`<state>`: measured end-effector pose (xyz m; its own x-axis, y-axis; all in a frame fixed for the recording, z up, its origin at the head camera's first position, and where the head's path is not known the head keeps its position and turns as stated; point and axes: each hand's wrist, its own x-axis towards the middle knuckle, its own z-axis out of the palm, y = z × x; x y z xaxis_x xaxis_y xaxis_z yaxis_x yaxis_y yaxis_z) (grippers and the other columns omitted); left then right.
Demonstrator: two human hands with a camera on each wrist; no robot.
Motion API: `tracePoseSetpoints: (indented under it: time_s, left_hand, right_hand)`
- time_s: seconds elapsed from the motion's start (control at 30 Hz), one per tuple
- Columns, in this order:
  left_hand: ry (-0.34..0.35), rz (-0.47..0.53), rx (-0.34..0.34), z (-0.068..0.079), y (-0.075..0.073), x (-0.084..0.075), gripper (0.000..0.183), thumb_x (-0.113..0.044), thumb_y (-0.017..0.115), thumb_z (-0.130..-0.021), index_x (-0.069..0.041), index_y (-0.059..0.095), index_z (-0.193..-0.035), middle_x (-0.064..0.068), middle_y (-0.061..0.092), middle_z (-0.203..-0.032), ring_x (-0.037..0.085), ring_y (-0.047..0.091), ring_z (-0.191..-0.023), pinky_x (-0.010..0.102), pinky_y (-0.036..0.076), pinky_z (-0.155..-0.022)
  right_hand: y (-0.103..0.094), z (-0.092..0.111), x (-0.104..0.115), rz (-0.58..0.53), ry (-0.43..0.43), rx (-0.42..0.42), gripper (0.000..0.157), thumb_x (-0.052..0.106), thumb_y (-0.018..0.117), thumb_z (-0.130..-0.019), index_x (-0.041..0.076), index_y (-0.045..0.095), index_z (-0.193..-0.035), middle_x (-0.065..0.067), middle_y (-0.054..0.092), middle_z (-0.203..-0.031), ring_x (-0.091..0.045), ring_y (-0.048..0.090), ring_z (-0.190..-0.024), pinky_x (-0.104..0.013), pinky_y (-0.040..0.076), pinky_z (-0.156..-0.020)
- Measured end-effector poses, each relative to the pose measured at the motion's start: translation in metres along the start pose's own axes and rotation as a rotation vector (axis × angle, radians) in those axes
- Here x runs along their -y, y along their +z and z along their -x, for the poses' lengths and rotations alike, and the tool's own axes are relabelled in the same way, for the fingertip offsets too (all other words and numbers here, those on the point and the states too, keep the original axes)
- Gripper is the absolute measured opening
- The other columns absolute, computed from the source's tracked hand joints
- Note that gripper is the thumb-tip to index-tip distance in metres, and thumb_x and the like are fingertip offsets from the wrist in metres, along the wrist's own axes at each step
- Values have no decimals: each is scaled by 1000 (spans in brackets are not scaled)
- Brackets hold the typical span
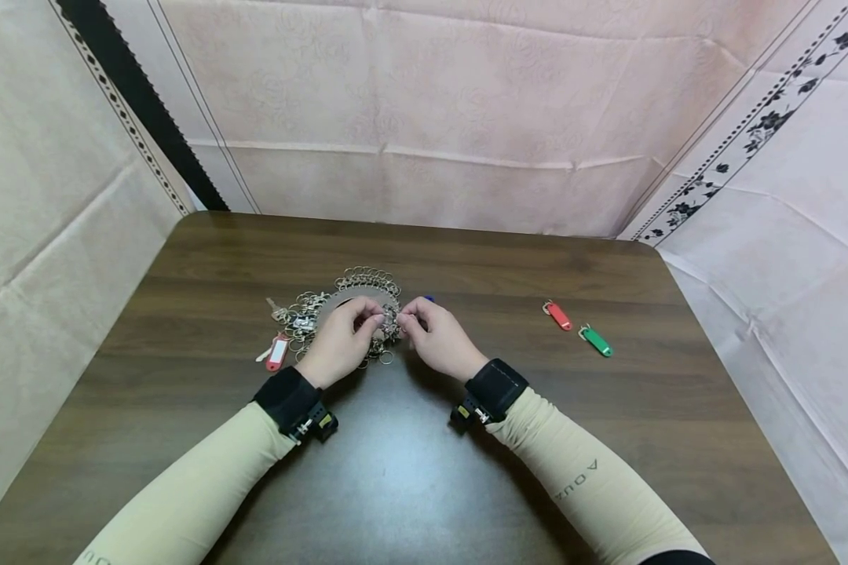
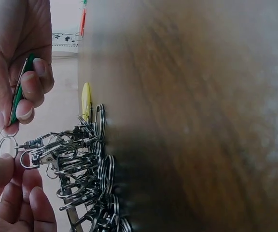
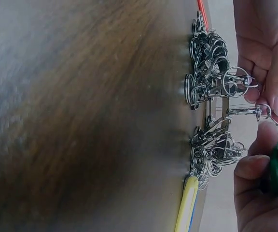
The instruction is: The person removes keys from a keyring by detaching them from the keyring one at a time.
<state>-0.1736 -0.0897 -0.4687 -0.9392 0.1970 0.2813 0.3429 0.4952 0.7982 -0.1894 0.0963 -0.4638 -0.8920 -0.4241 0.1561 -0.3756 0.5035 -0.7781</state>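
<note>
A round grey metal key holder [image 1: 330,304] lies on the table, its rim crowded with snap clips and split rings [image 2: 111,174]. My left hand [image 1: 338,339] is over it and pinches a small split ring [image 2: 6,140] that hangs from one of its clips [image 3: 245,111]. Just to the right, my right hand [image 1: 441,337] grips a green key tag [image 2: 22,89] between thumb and curled fingers. The tag's end meets the pinched ring between the two hands' fingertips. Fingers partly hide where ring and tag join, and I cannot tell whether they are linked.
On the table's [image 1: 650,439] right side lie a red key tag [image 1: 558,315] and another green key tag [image 1: 597,342]. A red tag [image 1: 277,353] with a key sits left of the holder. Yellow [image 3: 187,203] and blue [image 1: 429,298] tags show at the holder's right side.
</note>
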Motion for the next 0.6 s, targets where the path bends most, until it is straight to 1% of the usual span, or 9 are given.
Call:
tracePoseSetpoints:
  time_s: [0.27,0.37,0.6]
  left_hand:
    - [17,-10,-9,1,-1,0,4,-10,63,-91,-6,65,-92,7,67,-82,14,57,-71,34,49,-65]
    - [21,-17,5,1,-1,-1,4,-10,62,-91,-7,66,-91,7,68,-84,14,56,-72,34,48,-64]
    - [21,-12,62,3,-1,-3,5,-10,61,-92,-7,65,-92,7,66,-83,15,53,-71,33,45,-64]
  right_hand:
    - [1,-1,-1,3,-4,-15,16,19,50,-99,7,58,-93,-11,66,-80,-11,56,-61,-28,46,-55]
    - [1,-1,0,-2,-13,-26,15,18,51,-99,7,59,-93,-9,65,-78,-11,56,-61,-28,47,-55]
    - [1,-2,4,-9,-16,-45,12,19,52,-98,10,58,-93,-6,64,-75,-10,56,-61,-27,47,-54]
